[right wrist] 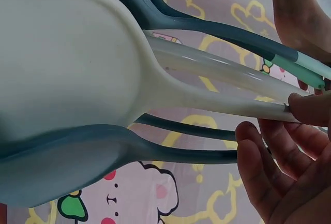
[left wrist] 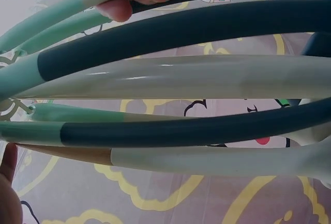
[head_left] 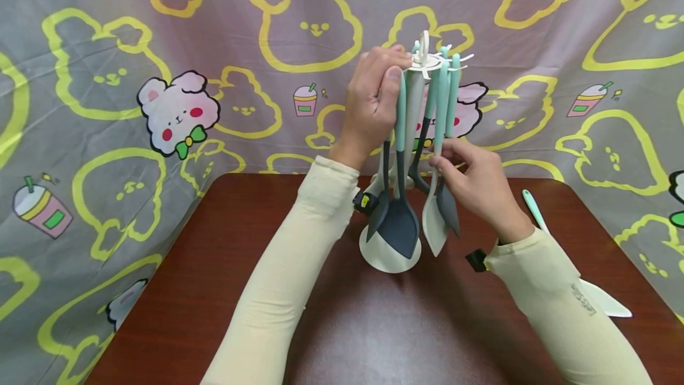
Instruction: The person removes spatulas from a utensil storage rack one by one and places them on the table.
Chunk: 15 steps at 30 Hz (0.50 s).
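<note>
A white utensil stand [head_left: 389,259] with a hooked top rack [head_left: 427,62] stands upright on the table. Kitchen utensils with mint handles hang round it. My left hand [head_left: 376,88] grips the rack's edge, its thumb by the handle of a navy utensil [head_left: 399,227]. Lower on the right side, my right hand [head_left: 475,180] pinches the neck of a white spoon [head_left: 435,227] just below its mint handle. The right wrist view shows the spoon's broad pale head [right wrist: 77,63] close up, with a navy utensil [right wrist: 103,157] beside it. Whether the spoon's handle is on its hook cannot be told.
A white-headed utensil [head_left: 604,300] with a mint handle lies on the table's right side, partly hidden by my right sleeve [head_left: 561,296]. The brown table [head_left: 240,242] meets a patterned cloth [head_left: 240,106] at the back and sides.
</note>
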Available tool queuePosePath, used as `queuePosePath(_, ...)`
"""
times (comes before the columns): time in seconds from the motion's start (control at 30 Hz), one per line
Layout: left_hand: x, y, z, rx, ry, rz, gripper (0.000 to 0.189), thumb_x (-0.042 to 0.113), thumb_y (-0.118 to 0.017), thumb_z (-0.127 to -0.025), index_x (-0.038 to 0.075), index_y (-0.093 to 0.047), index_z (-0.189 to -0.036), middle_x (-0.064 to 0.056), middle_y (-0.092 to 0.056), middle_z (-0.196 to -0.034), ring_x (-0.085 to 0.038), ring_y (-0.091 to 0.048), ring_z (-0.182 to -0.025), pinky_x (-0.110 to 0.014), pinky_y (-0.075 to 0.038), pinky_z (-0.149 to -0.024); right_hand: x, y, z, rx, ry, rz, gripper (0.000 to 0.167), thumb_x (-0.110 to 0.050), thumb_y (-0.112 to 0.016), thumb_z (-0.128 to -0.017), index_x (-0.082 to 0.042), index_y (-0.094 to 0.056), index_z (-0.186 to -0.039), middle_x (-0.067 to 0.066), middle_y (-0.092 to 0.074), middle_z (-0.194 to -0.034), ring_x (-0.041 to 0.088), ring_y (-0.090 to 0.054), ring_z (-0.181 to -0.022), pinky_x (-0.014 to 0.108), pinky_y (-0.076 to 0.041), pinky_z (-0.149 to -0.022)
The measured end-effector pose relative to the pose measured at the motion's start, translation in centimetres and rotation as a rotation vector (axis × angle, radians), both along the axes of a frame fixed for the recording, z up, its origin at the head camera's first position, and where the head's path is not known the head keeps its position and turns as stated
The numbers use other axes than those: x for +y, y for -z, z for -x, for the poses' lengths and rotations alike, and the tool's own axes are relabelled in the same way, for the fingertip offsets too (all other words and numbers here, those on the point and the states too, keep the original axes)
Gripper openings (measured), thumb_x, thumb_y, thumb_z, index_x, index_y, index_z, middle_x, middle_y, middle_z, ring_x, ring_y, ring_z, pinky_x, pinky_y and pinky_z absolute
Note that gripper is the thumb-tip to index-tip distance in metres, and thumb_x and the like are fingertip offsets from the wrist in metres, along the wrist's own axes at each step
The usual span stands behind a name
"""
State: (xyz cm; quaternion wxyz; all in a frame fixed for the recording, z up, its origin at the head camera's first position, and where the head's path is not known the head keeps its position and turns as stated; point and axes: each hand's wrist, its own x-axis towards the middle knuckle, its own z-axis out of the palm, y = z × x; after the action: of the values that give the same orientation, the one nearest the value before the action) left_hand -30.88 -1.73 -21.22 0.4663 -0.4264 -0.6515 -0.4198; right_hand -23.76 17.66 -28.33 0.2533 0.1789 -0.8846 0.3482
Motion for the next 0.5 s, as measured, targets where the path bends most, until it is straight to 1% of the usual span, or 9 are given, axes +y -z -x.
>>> queuePosePath(0.1, 0.3, -0.1, 0.1, 0.007, 0.006, -0.008, 0.028, 0.007, -0.042, -0.098, -0.003, -0.068, -0.104, -0.019, -0.068, -0.108, -0.029, -0.061, -0.118, -0.022, -0.036, -0.115, 0.4, -0.2, -0.2, 0.001, -0.003, 0.004, 0.016, -0.018, -0.066, -0.095, -0.01, -0.071, -0.107, 0.004, -0.071, -0.08, -0.004, -0.058, -0.066, 0.012, -0.047, -0.062)
queuePosePath(0.3, 0.9, -0.3, 0.4, 0.011, 0.025, -0.019, 0.027, 0.007, -0.043, -0.098, -0.004, -0.068, -0.103, -0.019, -0.068, -0.107, -0.029, -0.061, -0.118, -0.023, -0.036, -0.115, 1.0, -0.7, -0.8, -0.008, -0.017, 0.002, 0.013, -0.018, -0.066, -0.095, -0.01, -0.071, -0.105, 0.005, -0.067, -0.078, 0.007, -0.055, -0.063, 0.018, -0.045, -0.056)
queuePosePath(0.5, 0.7, -0.1, 0.2, 0.031, 0.008, -0.034, 0.028, 0.007, -0.041, -0.098, -0.004, -0.067, -0.103, -0.02, -0.068, -0.105, -0.031, -0.061, -0.117, -0.024, -0.037, -0.114, 0.9, -0.7, -1.2, -0.032, -0.05, -0.008, 0.016, -0.014, -0.068, -0.093, -0.009, -0.071, -0.109, 0.006, -0.068, -0.08, 0.014, -0.054, -0.063, 0.02, -0.045, -0.054)
